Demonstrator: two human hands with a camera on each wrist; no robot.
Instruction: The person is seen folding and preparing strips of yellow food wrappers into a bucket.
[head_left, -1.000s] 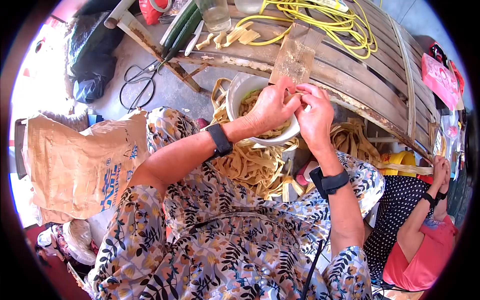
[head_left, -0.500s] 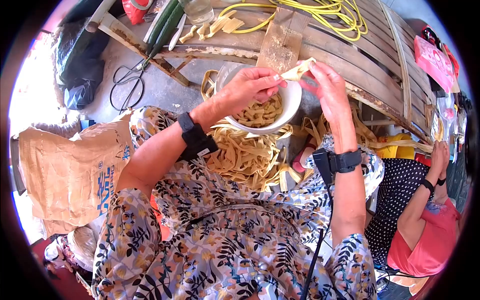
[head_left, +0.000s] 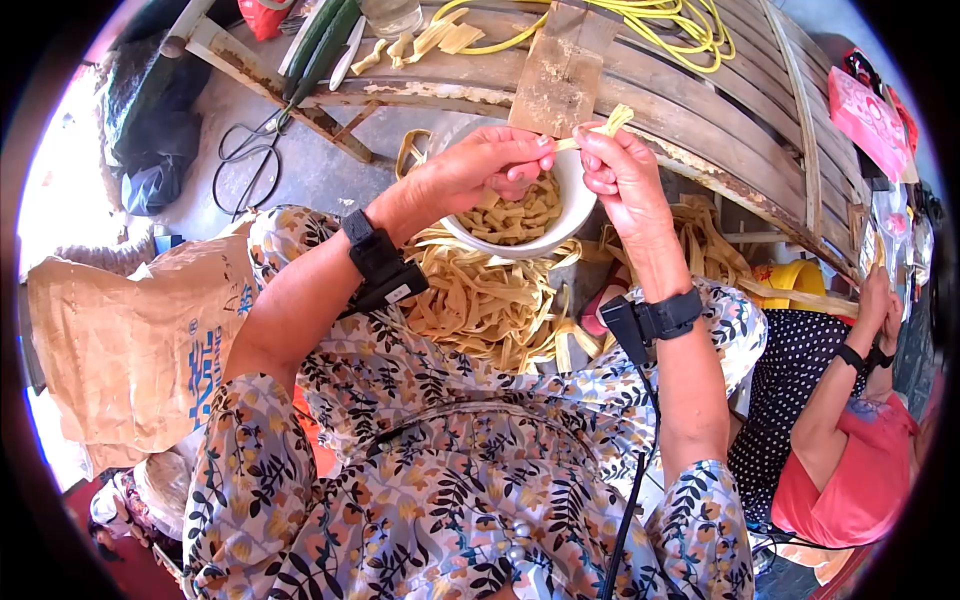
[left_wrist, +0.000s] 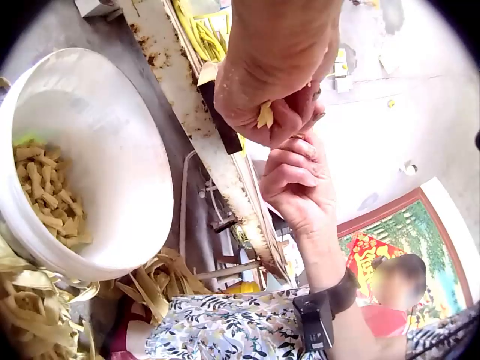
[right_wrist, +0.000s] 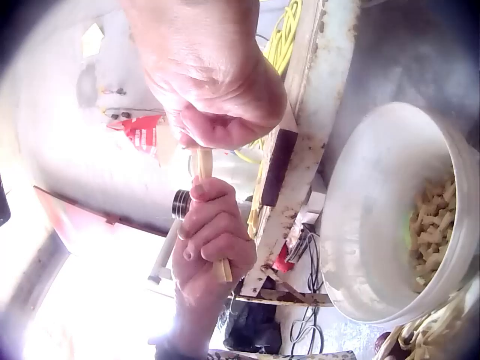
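Note:
Over the white bucket [head_left: 580, 212], my two hands hold a pale yellow flat strip [head_left: 568, 144] stretched between them. The left hand [head_left: 482, 168] pinches one end, its fingers curled; in the right wrist view that strip end [right_wrist: 224, 271] pokes out below the fingers. My right hand [head_left: 628, 178] grips the other side, where a bunched end stands up above the thumb. Short folded yellow pieces [head_left: 515, 222] fill the lower part of the bucket. A heap of long loose strips [head_left: 480, 310] lies on the floor in front of my lap.
A slatted wooden bench [head_left: 700, 125] carries a crumb-covered board [head_left: 557, 85], yellow hose [head_left: 690, 45], green cucumbers [head_left: 322, 50], a glass [head_left: 392, 16] and short strips [head_left: 430, 40]. A paper sack [head_left: 140, 340] stands at left. Another person [head_left: 850, 450] sits at right.
The hands first worked close together, then drew apart with a twisted strip. Now the strip is pulled straighter, its bunched end above the right thumb. The view has shifted slightly.

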